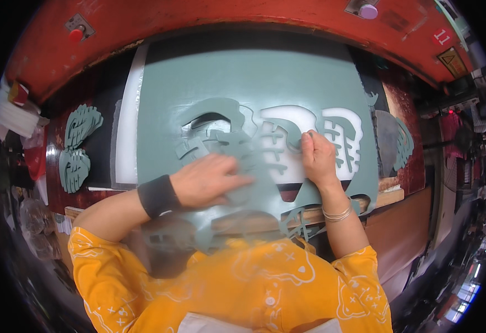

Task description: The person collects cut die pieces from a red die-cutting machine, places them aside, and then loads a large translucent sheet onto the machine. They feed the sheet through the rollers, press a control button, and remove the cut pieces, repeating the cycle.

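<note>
A large grey-green sheet point(254, 77) lies on a white cutting board point(129, 139) under a red machine. Leaf-like shapes are cut through it, leaving white openings point(287, 119). My left hand point(209, 180), with a black wristband, lies flat on a cut grey-green piece point(243, 197) that hangs toward me. My right hand point(318, 158), with thin bangles at the wrist, pinches a narrow strip of the sheet point(295, 141) beside a white opening. Both forearms come out of orange sleeves.
Stacked grey-green cut-outs point(76, 147) lie at the left on the dark red bed. More cut pieces point(401, 141) sit at the right. The red press frame point(226, 16) arches overhead with a red button point(76, 34). A wooden edge point(390, 197) runs along the front.
</note>
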Demonstrator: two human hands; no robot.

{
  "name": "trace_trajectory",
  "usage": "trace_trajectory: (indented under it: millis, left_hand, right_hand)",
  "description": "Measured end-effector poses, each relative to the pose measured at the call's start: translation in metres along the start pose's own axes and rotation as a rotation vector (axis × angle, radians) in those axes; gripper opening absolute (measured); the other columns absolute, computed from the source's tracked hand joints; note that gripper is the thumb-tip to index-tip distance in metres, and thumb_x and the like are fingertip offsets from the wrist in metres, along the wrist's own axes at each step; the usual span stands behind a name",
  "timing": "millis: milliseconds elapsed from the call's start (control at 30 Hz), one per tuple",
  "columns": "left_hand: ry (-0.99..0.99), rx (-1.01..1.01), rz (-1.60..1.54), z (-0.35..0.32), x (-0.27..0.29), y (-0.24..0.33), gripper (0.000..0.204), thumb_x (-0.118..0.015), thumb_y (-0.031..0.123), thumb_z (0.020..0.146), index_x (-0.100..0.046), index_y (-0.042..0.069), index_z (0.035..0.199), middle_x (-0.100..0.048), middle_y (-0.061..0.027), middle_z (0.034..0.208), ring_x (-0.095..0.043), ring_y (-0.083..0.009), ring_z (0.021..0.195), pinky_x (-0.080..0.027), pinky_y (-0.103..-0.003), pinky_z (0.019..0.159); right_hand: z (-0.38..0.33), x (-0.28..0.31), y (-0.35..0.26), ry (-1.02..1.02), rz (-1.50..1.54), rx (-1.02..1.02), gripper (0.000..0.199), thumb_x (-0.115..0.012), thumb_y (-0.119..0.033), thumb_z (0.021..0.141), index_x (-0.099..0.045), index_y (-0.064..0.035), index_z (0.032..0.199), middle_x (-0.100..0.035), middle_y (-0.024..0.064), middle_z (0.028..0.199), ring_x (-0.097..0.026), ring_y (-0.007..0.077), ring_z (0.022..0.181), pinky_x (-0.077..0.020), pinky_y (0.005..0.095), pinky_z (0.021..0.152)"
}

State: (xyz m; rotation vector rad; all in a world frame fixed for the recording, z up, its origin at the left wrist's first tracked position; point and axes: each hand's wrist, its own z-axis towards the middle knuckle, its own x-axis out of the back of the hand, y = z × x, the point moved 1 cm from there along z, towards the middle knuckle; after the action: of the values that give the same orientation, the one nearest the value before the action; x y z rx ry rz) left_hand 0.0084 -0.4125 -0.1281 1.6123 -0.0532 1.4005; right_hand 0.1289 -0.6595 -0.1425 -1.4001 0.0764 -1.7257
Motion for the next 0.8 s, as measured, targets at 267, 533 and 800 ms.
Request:
trace_trajectory:
  millis: [267,533,800]
  left_hand:
    - [-0.019,-0.129,0.275,0.014,0.002,0.012,0.063,-0.069,0.015,0.07,-0.049,0.014,0.13,-0.045,-0.0073,0.087,-0.05,-0.0236,0.082,-0.039,-0.034,0.074]
    - [-0.155,-0.096,0.167,0.023,0.014,0.003,0.062,-0.068,0.015,0.068,-0.052,0.018,0.127,-0.05,-0.0102,0.093,-0.052,-0.0284,0.086,-0.043,-0.039,0.076]
    - [-0.13,-0.151,0.356,0.042,0.02,0.02,0.05,-0.061,0.016,0.069,-0.058,0.019,0.119,-0.046,-0.0097,0.081,-0.052,-0.0283,0.071,-0.044,-0.038,0.061]
  right_hand:
    - [0.001,-0.001,-0.003,0.006,-0.016,0.004,0.025,-0.053,-0.018,0.089,-0.05,-0.003,0.069,-0.051,0.0156,0.063,-0.052,0.0357,0.059,-0.0418,0.0434,0.054]
    - [-0.005,-0.003,-0.002,0.011,-0.089,0.014,0.025,-0.053,-0.024,0.089,-0.055,-0.0056,0.072,-0.056,0.0149,0.067,-0.056,0.0356,0.066,-0.0454,0.0457,0.061]
    - [0.002,-0.016,0.003,0.054,0.029,0.054,0.024,-0.054,-0.027,0.088,-0.057,-0.0074,0.074,-0.059,0.0145,0.07,-0.058,0.0354,0.07,-0.0466,0.0455,0.064]
